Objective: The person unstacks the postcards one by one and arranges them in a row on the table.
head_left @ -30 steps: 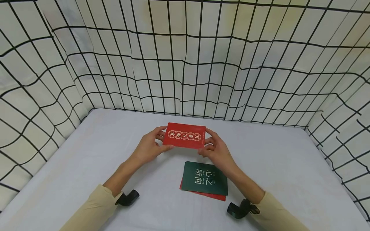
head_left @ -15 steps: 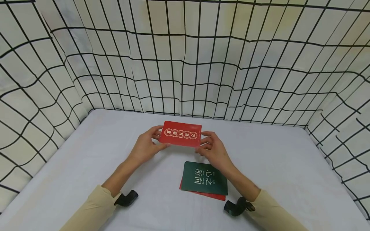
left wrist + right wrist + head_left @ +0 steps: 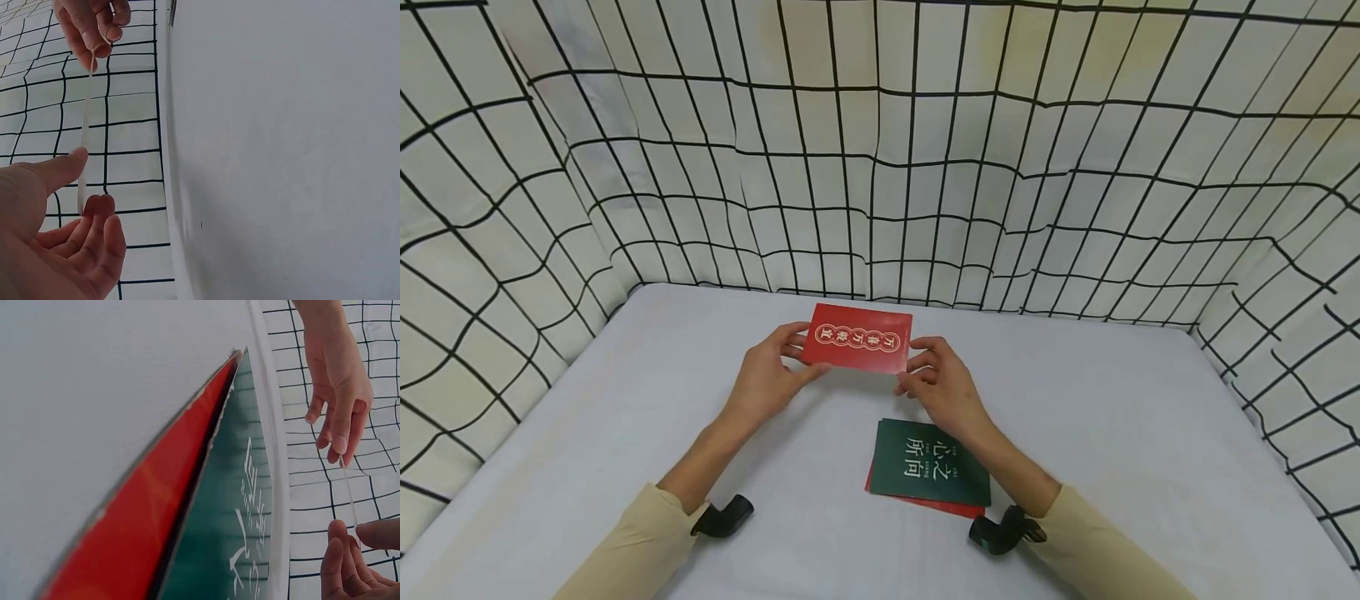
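Observation:
A thin red card (image 3: pixel 853 357) with white Chinese characters in linked rings is held up over the far middle of the table in the head view. My left hand (image 3: pixel 763 379) pinches its left end, thumb in front and fingers behind. At the lower right corner, my right hand (image 3: pixel 950 387) pinches the same card between thumb and fingers. Both wrist views show this card (image 3: pixel 85 125) edge-on, stretched between the two hands. Below my right hand lies a dark green card (image 3: pixel 891 475) with white characters, partly hidden by my forearm. Another red card (image 3: pixel 951 507) peeks out beneath it.
A white cloth covers the table (image 3: pixel 625 433). Black-gridded white sheeting (image 3: pixel 895 192) rises behind the table and along both sides. A black wrist device (image 3: pixel 724 517) sits by the left cuff, and another black device (image 3: pixel 997 533) by the right.
Both hands have shifted left and slightly away, carrying the red card with them. The green card and the red one under it stay where they were.

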Tool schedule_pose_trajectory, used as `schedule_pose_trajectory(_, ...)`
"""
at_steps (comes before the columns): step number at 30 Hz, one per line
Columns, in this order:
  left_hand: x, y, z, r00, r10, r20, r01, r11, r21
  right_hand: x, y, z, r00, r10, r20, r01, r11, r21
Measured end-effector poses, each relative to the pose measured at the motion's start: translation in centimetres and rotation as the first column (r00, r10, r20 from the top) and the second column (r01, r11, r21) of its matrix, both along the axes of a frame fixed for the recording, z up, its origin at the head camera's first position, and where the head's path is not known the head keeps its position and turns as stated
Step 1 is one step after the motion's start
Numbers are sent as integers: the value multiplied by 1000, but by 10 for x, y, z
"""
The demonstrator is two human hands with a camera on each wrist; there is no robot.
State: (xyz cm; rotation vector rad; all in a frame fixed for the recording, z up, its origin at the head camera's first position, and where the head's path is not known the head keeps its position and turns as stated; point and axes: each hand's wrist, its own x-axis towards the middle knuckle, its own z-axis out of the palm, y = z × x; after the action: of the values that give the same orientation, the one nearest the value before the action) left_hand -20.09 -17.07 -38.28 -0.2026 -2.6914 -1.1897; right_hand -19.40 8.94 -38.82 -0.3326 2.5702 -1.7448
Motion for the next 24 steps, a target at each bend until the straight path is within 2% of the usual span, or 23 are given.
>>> schedule_pose_trajectory(5, 0, -3, 0, 999, 39, -21, -38, 999, 5, 0, -5, -1, 1000, 3, -16, -2, 999, 42)
schedule_pose_trajectory(12, 2, -8, 0, 997, 81, -15, -81, 997, 3, 0, -12, 3, 1000, 29, 1, -29, 998, 47)
schedule_pose_trajectory(24, 4, -18, 0, 989, 148, -17, -148, 989, 18, 2, -24, 3, 997, 73, 11, -73, 997, 17)
